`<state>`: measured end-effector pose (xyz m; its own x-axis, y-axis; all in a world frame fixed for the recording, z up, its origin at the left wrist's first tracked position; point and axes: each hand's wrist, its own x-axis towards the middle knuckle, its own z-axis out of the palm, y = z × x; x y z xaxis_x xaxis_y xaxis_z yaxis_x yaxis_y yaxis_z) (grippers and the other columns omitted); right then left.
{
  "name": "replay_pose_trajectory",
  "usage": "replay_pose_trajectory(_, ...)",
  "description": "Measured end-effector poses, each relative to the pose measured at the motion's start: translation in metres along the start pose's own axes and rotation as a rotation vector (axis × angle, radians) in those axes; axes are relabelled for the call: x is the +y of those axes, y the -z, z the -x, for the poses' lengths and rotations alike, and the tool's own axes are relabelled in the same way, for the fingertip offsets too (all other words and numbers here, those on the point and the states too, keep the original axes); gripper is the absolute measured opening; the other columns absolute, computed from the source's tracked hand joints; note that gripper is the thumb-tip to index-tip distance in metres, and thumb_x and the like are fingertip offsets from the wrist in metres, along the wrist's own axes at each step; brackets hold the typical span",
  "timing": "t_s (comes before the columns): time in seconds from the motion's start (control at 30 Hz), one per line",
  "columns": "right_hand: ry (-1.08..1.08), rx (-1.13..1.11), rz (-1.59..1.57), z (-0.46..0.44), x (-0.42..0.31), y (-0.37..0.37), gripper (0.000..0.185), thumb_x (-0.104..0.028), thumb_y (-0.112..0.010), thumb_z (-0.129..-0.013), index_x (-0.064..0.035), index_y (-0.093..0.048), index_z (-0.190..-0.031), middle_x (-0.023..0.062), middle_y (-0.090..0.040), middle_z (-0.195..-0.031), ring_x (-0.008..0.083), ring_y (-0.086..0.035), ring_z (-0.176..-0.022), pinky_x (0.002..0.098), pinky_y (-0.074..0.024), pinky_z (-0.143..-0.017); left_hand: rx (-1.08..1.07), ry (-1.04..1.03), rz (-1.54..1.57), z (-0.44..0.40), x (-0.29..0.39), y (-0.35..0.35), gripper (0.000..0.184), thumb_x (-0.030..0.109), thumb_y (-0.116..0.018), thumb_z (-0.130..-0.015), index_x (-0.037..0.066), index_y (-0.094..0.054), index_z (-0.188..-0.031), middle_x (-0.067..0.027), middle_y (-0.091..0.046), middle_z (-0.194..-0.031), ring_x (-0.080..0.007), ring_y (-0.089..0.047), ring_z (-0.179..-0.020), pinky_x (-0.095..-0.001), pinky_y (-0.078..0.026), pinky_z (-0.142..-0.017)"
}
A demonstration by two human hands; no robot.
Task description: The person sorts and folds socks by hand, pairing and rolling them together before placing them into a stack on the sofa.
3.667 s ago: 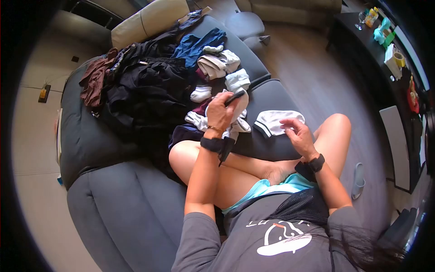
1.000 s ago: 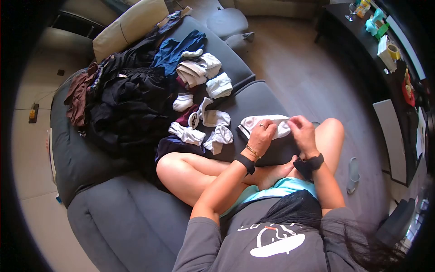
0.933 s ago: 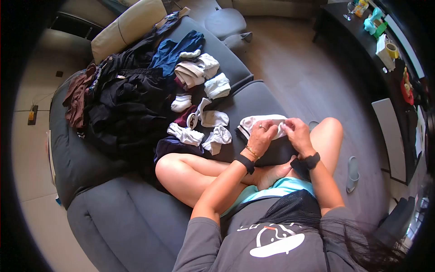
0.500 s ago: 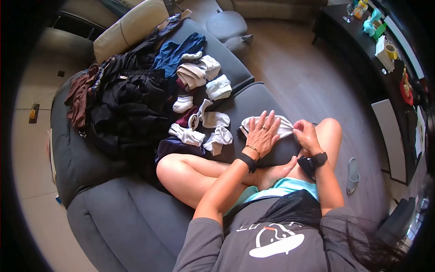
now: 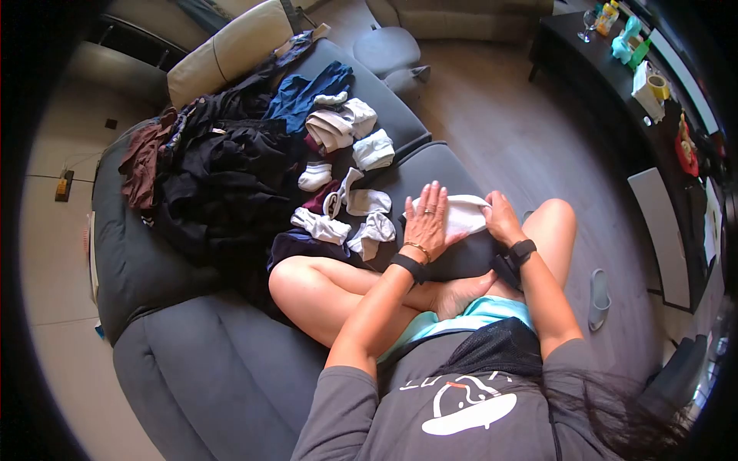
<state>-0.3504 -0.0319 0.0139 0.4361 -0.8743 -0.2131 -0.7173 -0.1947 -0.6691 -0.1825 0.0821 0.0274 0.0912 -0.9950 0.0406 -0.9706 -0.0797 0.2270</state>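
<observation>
On the dark grey sofa seat in front of my crossed legs lies a white sock (image 5: 464, 217), its visible face bearing a faint pinkish patch. My left hand (image 5: 427, 227) presses flat on the sock's left part, fingers stretched out, covering that end. The fingers of my right hand (image 5: 503, 221) are closed on the sock's right end. To the left of my hands are a crumpled white sock (image 5: 373, 235), another white sock (image 5: 321, 226) and a folded pale bundle (image 5: 373, 150).
Black clothing (image 5: 227, 173) is heaped on the sofa's left side, with a blue garment (image 5: 315, 92) and a brown garment (image 5: 147, 157) beside it. A grey slipper (image 5: 600, 298) lies on the floor to the right. Along the right stands a dark cabinet (image 5: 565, 54) bearing small objects.
My left hand has slid left along the sock, uncovering more of its white face. My right hand has shifted slightly left and up, still gripping the sock's end.
</observation>
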Motion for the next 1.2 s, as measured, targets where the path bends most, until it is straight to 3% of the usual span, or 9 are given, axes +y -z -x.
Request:
replay_pose_trajectory(0.17, 0.007, -0.056, -0.096, 0.000, 0.005, 0.005, 0.026, -0.018, -0.061, -0.082, 0.0003, -0.051, -0.097, 0.0205, -0.057, -0.095, 0.0358, -0.056, -0.092, 0.0427, -0.0444, -0.082, -0.054, 0.150, -0.071, 0.008, -0.029, 0.000, 0.087, 0.057, -0.051, -0.082, 0.003, -0.021, -0.143, -0.0155, -0.013, -0.151, -0.0311, -0.012, -0.140, -0.0537, -0.015, -0.108)
replay_pose_trajectory(0.3, 0.063, -0.127, -0.287, 0.012, -0.002, 0.014, 0.040, -0.021, -0.070, -0.075, 0.0020, -0.052, -0.103, 0.0200, -0.060, -0.102, 0.0306, -0.058, -0.095, 0.0385, -0.0457, -0.081, 0.126, 0.191, 0.174, 0.008, -0.033, 0.023, 0.062, 0.027, -0.067, -0.078, -0.001, -0.042, -0.127, -0.0207, -0.043, -0.129, -0.0361, -0.046, -0.114, -0.0396, -0.040, -0.094)
replay_pose_trajectory(0.4, 0.001, -0.203, -0.283, 0.009, -0.006, 0.019, 0.039, -0.017, -0.073, -0.072, 0.0020, -0.056, -0.101, 0.0146, -0.062, -0.098, 0.0221, -0.059, -0.091, 0.0332, -0.0473, -0.078, 0.056, 0.227, 0.256, 0.002, -0.035, 0.031, 0.059, 0.025, -0.069, -0.076, 0.001, -0.045, -0.124, -0.0209, -0.052, -0.118, -0.0357, -0.055, -0.100, -0.0387, -0.047, -0.084)
replay_pose_trajectory(0.63, -0.130, -0.307, -0.720, 0.022, -0.035, 0.044, 0.018, -0.016, -0.065, -0.079, -0.0032, -0.060, -0.090, 0.0017, -0.061, -0.082, 0.0127, -0.057, -0.079, 0.0278, -0.0485, -0.071, 0.011, 0.445, 1.128, -0.007, -0.067, 0.040, 0.027, 0.023, -0.077, -0.072, 0.004, -0.063, -0.083, 0.0014, -0.062, -0.073, -0.0061, -0.054, -0.066, -0.0233, -0.046, -0.060)
replay_pose_trajectory(0.77, -0.172, -0.590, -0.717, 0.026, -0.036, 0.036, 0.023, -0.023, -0.064, -0.083, -0.0021, -0.062, -0.092, 0.0044, -0.064, -0.082, 0.0124, -0.062, -0.069, 0.0243, -0.0503, -0.061, 0.306, 0.400, 1.187, -0.032, -0.079, 0.035, 0.034, 0.018, -0.080, -0.070, 0.002, -0.059, -0.092, 0.0002, -0.060, -0.081, -0.0068, -0.053, -0.072, -0.0220, -0.045, -0.066)
replay_pose_trajectory(0.93, -0.316, -0.596, -0.846, 0.038, -0.049, 0.018, 0.040, -0.039, -0.054, -0.091, -0.0003, -0.062, -0.099, 0.0083, -0.066, -0.084, 0.0134, -0.064, -0.067, 0.0240, -0.0496, -0.059, 0.722, -0.008, 0.446, -0.065, -0.057, 0.081, 0.034, 0.002, -0.064, -0.078, 0.000, -0.054, -0.110, -0.0167, -0.057, -0.104, -0.0304, -0.059, -0.092, -0.0357, -0.047, -0.079)
replay_pose_trajectory(1.03, -0.398, -0.731, -0.788, 0.041, -0.050, 0.014, 0.044, -0.042, -0.051, -0.092, -0.0003, -0.061, -0.102, 0.0095, -0.067, -0.086, 0.0136, -0.064, -0.067, 0.0243, -0.0497, -0.060, 0.358, -0.133, 0.495, -0.040, -0.038, 0.073, 0.027, 0.000, -0.058, -0.077, 0.001, -0.055, -0.103, -0.0170, -0.058, -0.102, -0.0349, -0.057, -0.095, -0.0382, -0.046, -0.083)
replay_pose_trajectory(1.1, -0.417, -0.766, -0.773, 0.044, -0.055, 0.017, 0.044, -0.042, -0.048, -0.093, -0.0001, -0.060, -0.103, 0.0107, -0.067, -0.087, 0.0140, -0.064, -0.068, 0.0238, -0.0499, -0.060, -0.147, -0.034, 0.406, -0.006, -0.021, 0.057, 0.025, 0.002, -0.057, -0.075, 0.004, -0.056, -0.099, -0.0144, -0.059, -0.102, -0.0344, -0.055, -0.100, -0.0387, -0.045, -0.085)
replay_pose_trajectory(1.2, -0.374, -0.866, -0.788, 0.047, -0.054, 0.014, 0.044, -0.041, -0.045, -0.095, 0.0002, -0.060, -0.102, 0.0107, -0.067, -0.087, 0.0140, -0.064, -0.067, 0.0233, -0.0498, -0.059, -0.023, -0.299, 0.221, 0.033, -0.003, 0.045, 0.044, 0.008, -0.057, -0.073, 0.006, -0.049, -0.116, -0.0138, -0.051, -0.120, -0.0312, -0.047, -0.117, -0.0393, -0.040, -0.093)
